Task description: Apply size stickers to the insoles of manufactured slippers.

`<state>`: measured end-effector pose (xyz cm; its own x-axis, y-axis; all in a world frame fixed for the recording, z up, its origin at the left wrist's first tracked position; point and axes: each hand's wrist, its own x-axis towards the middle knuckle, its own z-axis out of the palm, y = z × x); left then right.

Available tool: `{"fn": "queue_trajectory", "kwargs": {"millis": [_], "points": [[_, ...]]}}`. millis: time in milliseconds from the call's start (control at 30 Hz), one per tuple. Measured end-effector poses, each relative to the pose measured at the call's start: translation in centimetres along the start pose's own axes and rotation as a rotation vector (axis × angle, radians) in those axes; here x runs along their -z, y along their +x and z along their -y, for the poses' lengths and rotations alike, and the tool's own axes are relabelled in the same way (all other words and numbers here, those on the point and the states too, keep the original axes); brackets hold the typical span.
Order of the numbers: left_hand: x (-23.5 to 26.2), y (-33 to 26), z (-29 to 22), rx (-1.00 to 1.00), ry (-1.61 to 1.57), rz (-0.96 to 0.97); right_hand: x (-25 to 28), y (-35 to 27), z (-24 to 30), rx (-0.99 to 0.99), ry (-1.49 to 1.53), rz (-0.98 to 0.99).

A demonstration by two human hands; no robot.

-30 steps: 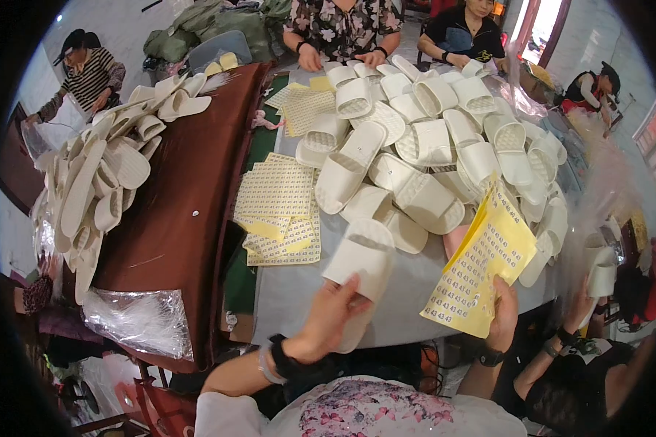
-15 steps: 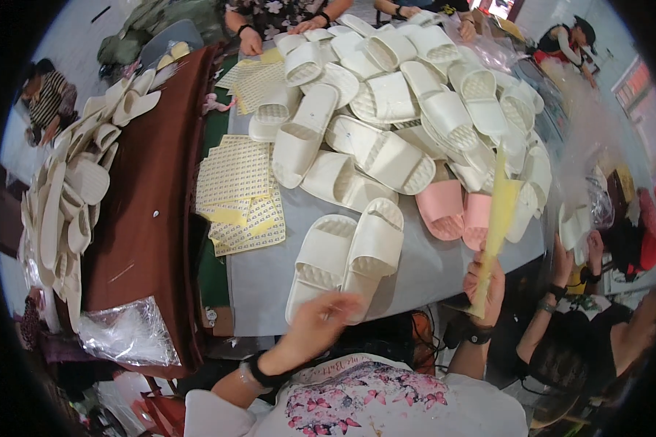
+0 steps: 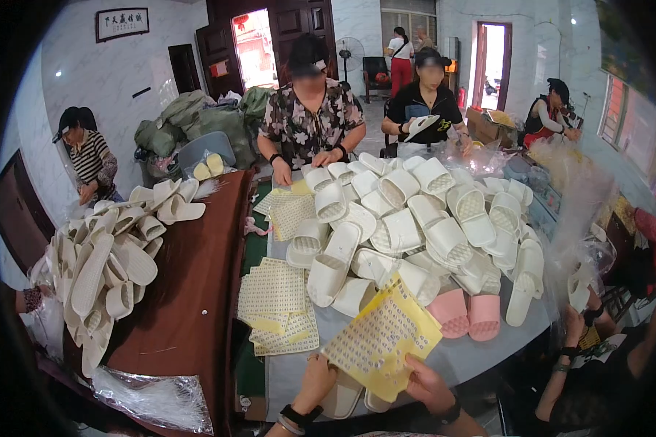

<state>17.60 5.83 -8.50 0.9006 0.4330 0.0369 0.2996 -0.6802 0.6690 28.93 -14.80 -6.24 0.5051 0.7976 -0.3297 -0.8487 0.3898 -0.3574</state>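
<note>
The right hand [image 3: 428,386] grasps a yellow sticker sheet [image 3: 381,339] by its lower right corner, fingers curled over the edge, the sheet tilted up and to the left of the grip. The left hand [image 3: 317,375] lies just left of that sheet at the near table edge, fingers closed around a pair of white slippers [image 3: 350,397] whose soles show below the sheet; how firmly it clasps them cannot be told, since the sheet covers part of the hand. Directly beyond the held sheet, a large heap of white slippers [image 3: 408,226] covers the grey table [image 3: 481,353], and two pink slippers [image 3: 466,313] lie just to the right of the sheet's upper corner. To the left of the left hand, a stack of further sticker sheets [image 3: 277,302] lies flat. Farther left, on a brown table [image 3: 189,306], a second pile of cream slippers [image 3: 109,262] is stacked. A clear plastic bag [image 3: 149,397] lies at that table's near end.
</note>
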Motion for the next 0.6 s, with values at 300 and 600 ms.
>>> {"fn": "queue_trajectory", "kwargs": {"millis": [300, 600], "points": [[-0.7, -1.8, 3.2, 0.131, -0.023, -0.132, -1.6, -0.3, 2.2, 0.022, 0.142, -0.030], [2.0, -2.8, 3.7, 0.166, 0.036, -0.283, -3.5, -1.4, 1.9, -0.348, 0.684, 0.106]]}}
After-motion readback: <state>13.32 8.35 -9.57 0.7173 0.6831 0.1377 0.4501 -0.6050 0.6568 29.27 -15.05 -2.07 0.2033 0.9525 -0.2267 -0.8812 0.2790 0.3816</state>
